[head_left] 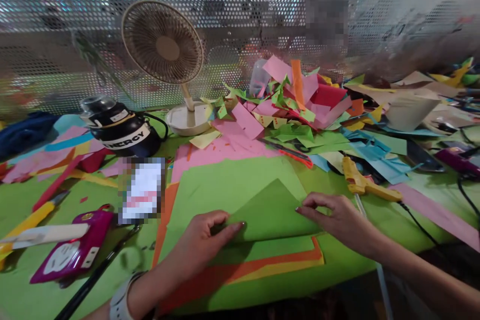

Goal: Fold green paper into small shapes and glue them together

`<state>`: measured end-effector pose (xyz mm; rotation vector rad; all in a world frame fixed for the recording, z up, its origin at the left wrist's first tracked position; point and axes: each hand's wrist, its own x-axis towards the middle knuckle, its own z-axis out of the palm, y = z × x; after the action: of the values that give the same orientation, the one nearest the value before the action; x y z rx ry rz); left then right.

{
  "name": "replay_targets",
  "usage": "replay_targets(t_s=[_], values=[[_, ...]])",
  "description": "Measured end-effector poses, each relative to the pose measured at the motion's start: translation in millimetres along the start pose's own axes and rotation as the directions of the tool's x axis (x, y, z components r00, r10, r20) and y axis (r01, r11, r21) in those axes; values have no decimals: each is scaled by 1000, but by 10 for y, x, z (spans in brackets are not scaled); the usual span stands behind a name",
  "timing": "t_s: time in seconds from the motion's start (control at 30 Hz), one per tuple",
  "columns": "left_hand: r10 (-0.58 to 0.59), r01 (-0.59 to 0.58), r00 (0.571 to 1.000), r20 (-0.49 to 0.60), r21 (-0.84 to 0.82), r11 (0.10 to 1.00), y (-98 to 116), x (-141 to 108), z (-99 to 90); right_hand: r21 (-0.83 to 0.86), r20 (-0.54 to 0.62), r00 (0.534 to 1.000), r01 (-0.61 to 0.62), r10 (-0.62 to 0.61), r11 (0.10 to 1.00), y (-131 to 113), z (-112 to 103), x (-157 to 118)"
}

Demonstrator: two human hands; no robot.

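A green paper sheet point(269, 212) with a pointed far corner is raised slightly over a lighter green sheet point(210, 180). My left hand point(204, 242) holds its left side, thumb on top and the other fingers partly hidden beneath. At the right edge, my right hand point(332, 212) pinches the same sheet between thumb and fingertips. Under them lies a stack of coloured paper, with an orange sheet point(202, 280) and a yellow edge showing toward me.
A heap of paper scraps point(285, 105) fills the back middle. A fan point(165, 42) and a black bottle point(125, 130) stand back left. To the right lies a yellow glue gun point(365, 185); on the left are a purple case point(75, 247), a yellow-handled cutter point(32, 220) and a phone point(144, 190).
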<state>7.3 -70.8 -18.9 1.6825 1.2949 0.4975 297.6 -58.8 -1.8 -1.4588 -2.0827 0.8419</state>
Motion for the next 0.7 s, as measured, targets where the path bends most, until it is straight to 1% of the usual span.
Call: replay_targets(t_s=[0.03, 0.1, 0.13, 0.17, 0.2, 0.23, 0.27, 0.3, 0.33, 0.4, 0.43, 0.47, 0.5, 0.53, 0.57, 0.6, 0.67, 0.7], values=[[-5, 6, 1000, -22, 33, 999, -14, 6, -2, -11, -19, 1000, 4, -4, 1000, 7, 23, 12], [38, -28, 997, -66, 140, 990, -32, 26, -1, -97, -121, 991, 45, -57, 994, 11, 66, 22], [76, -58, 994, -82, 203, 977, -38, 39, 0, -178, -177, 977, 86, -118, 980, 13, 90, 18], [116, -88, 989, -91, 265, 960, -45, 54, 1, -272, -213, 955, 144, -205, 951, 16, 120, 7], [148, -110, 984, -96, 322, 940, -53, 68, 2, -365, -211, 928, 217, -308, 905, 20, 155, -10], [172, -123, 980, -101, 373, 920, -63, 83, 2, -441, -164, 900, 298, -403, 846, 25, 198, -32], [186, -125, 977, -106, 418, 900, -75, 96, 0, -487, -81, 876, 381, -475, 786, 32, 245, -57], [192, -120, 975, -113, 461, 879, -88, 107, -3, -504, 12, 857, 450, -515, 737, 39, 296, -81], [195, -109, 973, -124, 499, 860, -102, 117, -7, -503, 96, 845, 497, -526, 707, 47, 346, -104], [222, -89, 960, -168, 570, 817, -130, 128, -17, -479, 216, 847, 526, -486, 703, 63, 431, -131], [266, -97, 945, -193, 610, 787, -142, 128, -21, -463, 254, 854, 520, -455, 718, 71, 460, -134], [336, -125, 919, -206, 656, 744, -149, 123, -22, -446, 281, 860, 511, -427, 735, 78, 480, -130], [424, -171, 884, -196, 709, 684, -154, 115, -20, -431, 301, 864, 500, -403, 751, 84, 489, -120], [515, -229, 843, -154, 763, 604, -154, 102, -12, -417, 315, 866, 493, -387, 763, 89, 491, -106], [594, -295, 801, -80, 809, 508, -153, 85, 1, -406, 321, 868, 486, -377, 774, 91, 486, -90], [649, -356, 761, 7, 841, 408, -152, 66, 20, -396, 321, 871, 480, -372, 783, 90, 476, -72], [682, -435, 714, 162, 865, 250, -156, 28, 71, -371, 317, 874, 473, -369, 799, 83, 454, -37], [679, -445, 706, 200, 871, 206, -164, 12, 99, -355, 318, 872, 474, -373, 806, 77, 444, -20]])
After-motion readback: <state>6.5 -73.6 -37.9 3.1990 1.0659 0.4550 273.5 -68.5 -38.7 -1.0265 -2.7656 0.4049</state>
